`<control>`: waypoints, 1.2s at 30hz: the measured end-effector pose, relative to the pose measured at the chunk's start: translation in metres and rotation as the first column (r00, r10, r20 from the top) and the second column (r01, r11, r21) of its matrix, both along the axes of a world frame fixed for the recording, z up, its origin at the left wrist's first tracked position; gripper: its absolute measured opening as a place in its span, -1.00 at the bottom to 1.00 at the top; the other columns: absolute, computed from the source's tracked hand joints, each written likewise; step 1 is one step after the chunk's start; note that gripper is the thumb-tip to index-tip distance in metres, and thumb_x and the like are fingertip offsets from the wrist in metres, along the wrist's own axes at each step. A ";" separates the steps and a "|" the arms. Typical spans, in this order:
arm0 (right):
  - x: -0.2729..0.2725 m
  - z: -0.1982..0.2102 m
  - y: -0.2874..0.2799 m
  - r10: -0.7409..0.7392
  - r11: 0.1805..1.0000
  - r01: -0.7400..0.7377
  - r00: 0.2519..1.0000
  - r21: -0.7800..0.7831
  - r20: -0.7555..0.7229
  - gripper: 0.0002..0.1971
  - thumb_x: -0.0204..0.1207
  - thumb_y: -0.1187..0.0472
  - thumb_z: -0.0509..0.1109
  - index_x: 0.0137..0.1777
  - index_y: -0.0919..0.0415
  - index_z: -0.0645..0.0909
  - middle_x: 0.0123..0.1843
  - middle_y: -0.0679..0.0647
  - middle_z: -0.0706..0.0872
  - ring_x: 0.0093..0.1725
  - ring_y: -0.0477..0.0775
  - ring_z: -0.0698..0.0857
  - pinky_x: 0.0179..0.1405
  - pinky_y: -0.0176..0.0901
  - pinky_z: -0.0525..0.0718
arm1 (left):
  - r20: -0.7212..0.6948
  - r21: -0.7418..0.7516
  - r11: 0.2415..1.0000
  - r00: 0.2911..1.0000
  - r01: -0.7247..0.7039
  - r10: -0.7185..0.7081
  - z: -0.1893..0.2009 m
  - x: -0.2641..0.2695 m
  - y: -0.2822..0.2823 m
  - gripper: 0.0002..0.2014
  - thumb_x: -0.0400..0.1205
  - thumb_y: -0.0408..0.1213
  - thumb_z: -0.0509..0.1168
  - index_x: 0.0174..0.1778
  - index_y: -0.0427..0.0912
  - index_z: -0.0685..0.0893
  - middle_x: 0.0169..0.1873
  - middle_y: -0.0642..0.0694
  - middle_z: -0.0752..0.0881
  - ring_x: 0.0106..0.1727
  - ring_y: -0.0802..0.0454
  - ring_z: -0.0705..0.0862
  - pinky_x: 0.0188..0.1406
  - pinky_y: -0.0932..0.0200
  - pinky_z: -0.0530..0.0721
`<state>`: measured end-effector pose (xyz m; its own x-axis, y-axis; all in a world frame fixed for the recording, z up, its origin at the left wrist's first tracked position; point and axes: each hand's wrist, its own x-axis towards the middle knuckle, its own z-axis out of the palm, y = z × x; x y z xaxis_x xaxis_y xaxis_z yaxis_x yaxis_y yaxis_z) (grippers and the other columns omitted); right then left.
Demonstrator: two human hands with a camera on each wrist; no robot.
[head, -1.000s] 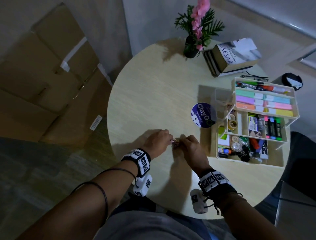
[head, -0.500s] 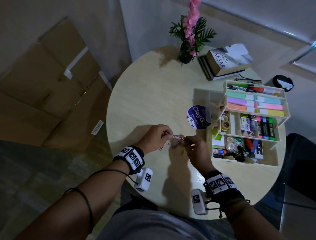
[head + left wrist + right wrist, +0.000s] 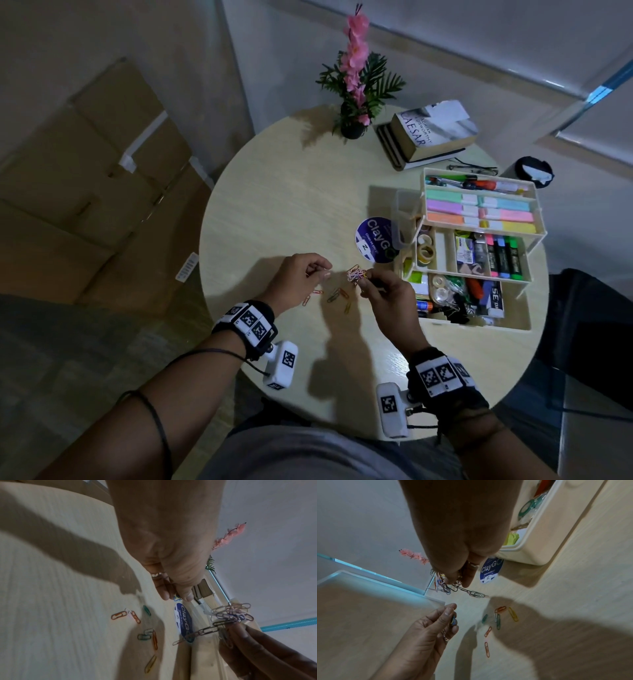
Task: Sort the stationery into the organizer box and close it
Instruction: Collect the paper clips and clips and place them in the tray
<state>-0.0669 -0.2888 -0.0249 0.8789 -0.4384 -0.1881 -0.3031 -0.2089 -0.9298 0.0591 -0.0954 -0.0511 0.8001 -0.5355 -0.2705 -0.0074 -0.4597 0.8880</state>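
Since half a second ago both hands have risen off the tabletop and drawn slightly apart, and more loose paper clips (image 3: 337, 295) now lie exposed on the wood between them; a second ago the hands were closed together over the pile.

A tangled bunch of paper clips (image 3: 356, 274), pink, purple and grey, is pinched in the fingertips of the right hand (image 3: 388, 301), held clear above the table. In the left wrist view a short chain of linked clips (image 3: 200, 632) dangles from that bunch toward the table. The loose clips, orange, green and yellow, lie scattered flat on the table just below the raised bunch, toward 6 o'clock of the tabletop.

The left hand (image 3: 298, 281) hovers just at 9 o'clock of the bunch, fingers curled, thumb and forefinger pinched on a small blue clip (image 3: 453, 620) seen in the right wrist view. The right hand's fingers are bunched tight round its clips, wrist bent, palm turned toward the left hand.

The organizer box (image 3: 479, 327) stands open at 3 o'clock of the hands, its raised upper tray (image 3: 537, 212) holding pastel sticky-note pads and pens, the middle tier holding tape rolls and highlighters, the bottom holding tape, binder clips and an eraser. A round blue ClayGo sticker (image 3: 375, 244) lies on the round wooden table (image 3: 274, 212) just beside the box. At 12 o'clock stand a potted pink flower (image 3: 356, 89) and stacked books (image 3: 428, 137).
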 end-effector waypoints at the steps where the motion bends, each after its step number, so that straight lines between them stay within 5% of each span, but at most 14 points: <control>1: -0.001 0.006 0.000 -0.017 0.999 0.017 1.000 0.041 0.011 -0.97 0.64 0.31 0.56 0.01 0.19 0.83 -0.14 0.06 0.87 -0.23 -0.10 0.82 -0.20 -0.29 0.72 | -0.008 -0.010 1.000 1.000 -0.017 0.017 0.002 -0.001 -0.003 -0.89 0.67 -0.38 0.51 0.08 -0.14 0.84 -0.13 0.02 0.88 -0.09 0.17 0.84 -0.02 0.23 0.79; 3: -0.004 0.016 -0.004 -0.035 0.995 0.032 0.999 0.090 0.036 -0.98 0.64 0.33 0.55 0.00 0.24 0.82 -0.19 0.04 0.86 -0.26 -0.13 0.79 -0.22 -0.37 0.67 | -0.024 -0.039 0.998 0.998 -0.054 0.053 0.007 -0.002 -0.011 -0.89 0.67 -0.37 0.51 0.06 -0.12 0.85 -0.13 -0.02 0.88 -0.09 0.08 0.85 0.01 0.12 0.82; 6: -0.009 0.033 -0.018 -0.081 0.987 0.069 0.994 0.143 0.080 -0.93 0.65 0.33 0.54 0.05 0.32 0.81 -0.13 0.14 0.87 -0.20 -0.06 0.80 -0.14 -0.22 0.74 | -0.035 -0.085 0.992 0.995 -0.094 0.092 0.019 -0.003 -0.029 -0.90 0.67 -0.37 0.52 0.05 -0.11 0.86 -0.19 -0.02 0.87 -0.19 0.14 0.82 -0.04 0.12 0.83; 11: -0.021 0.066 -0.058 -0.164 0.977 0.138 0.974 0.166 0.155 -0.89 0.65 0.31 0.53 0.11 0.32 0.82 -0.01 0.23 0.90 -0.04 0.11 0.84 0.05 -0.04 0.84 | -0.038 -0.161 0.981 0.994 -0.104 0.100 0.044 -0.007 -0.064 -0.90 0.67 -0.38 0.51 0.08 -0.24 0.86 -0.24 -0.07 0.85 -0.29 0.18 0.77 -0.15 0.33 0.73; 17: -0.030 0.094 -0.113 -0.243 0.965 0.217 0.950 0.144 0.196 -0.85 0.66 0.30 0.51 0.15 0.34 0.79 -0.03 0.19 0.89 -0.05 0.05 0.85 0.06 -0.13 0.86 | -0.031 -0.195 0.976 0.995 -0.101 0.097 0.053 -0.014 -0.103 -0.90 0.66 -0.35 0.53 0.06 -0.14 0.87 -0.16 -0.06 0.89 -0.14 0.01 0.85 -0.01 -0.04 0.88; 23: -0.028 0.075 -0.150 -0.243 0.967 0.227 0.959 0.116 0.148 -0.87 0.70 0.25 0.48 0.07 0.33 0.78 -0.03 0.25 0.88 -0.04 0.16 0.84 0.08 -0.04 0.83 | -0.036 -0.205 0.975 0.996 -0.088 0.083 0.062 -0.028 -0.133 -0.88 0.66 -0.38 0.51 0.08 -0.15 0.86 -0.13 -0.02 0.87 -0.13 0.08 0.83 -0.02 -0.02 0.89; 27: -0.020 0.052 -0.157 -0.237 0.971 0.232 0.967 0.054 0.095 -0.88 0.70 0.32 0.47 0.00 0.38 0.79 -0.15 0.15 0.86 -0.15 -0.08 0.83 -0.07 -0.24 0.78 | -0.041 -0.210 0.974 0.996 -0.088 0.081 0.064 -0.035 -0.145 -0.85 0.65 -0.40 0.52 0.04 -0.06 0.86 -0.17 0.03 0.87 -0.15 0.09 0.83 -0.04 -0.07 0.90; 36: -0.010 0.023 -0.164 -0.304 0.949 0.303 0.953 -0.083 0.000 -0.90 0.60 0.18 0.62 -0.08 0.21 0.86 -0.22 0.00 0.89 -0.20 -0.04 0.88 -0.16 -0.14 0.86 | -0.020 -0.182 0.978 0.994 -0.105 0.103 0.069 -0.038 -0.168 -0.85 0.65 -0.40 0.53 0.12 -0.25 0.85 -0.11 -0.10 0.87 -0.07 -0.03 0.85 0.00 0.09 0.88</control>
<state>-0.0768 -0.4533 -0.0018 0.6997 -0.6984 -0.1508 -0.3755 -0.1798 -0.9092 0.0214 -0.2632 0.0178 0.8516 -0.4906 -0.1844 0.0417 -0.2874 0.9569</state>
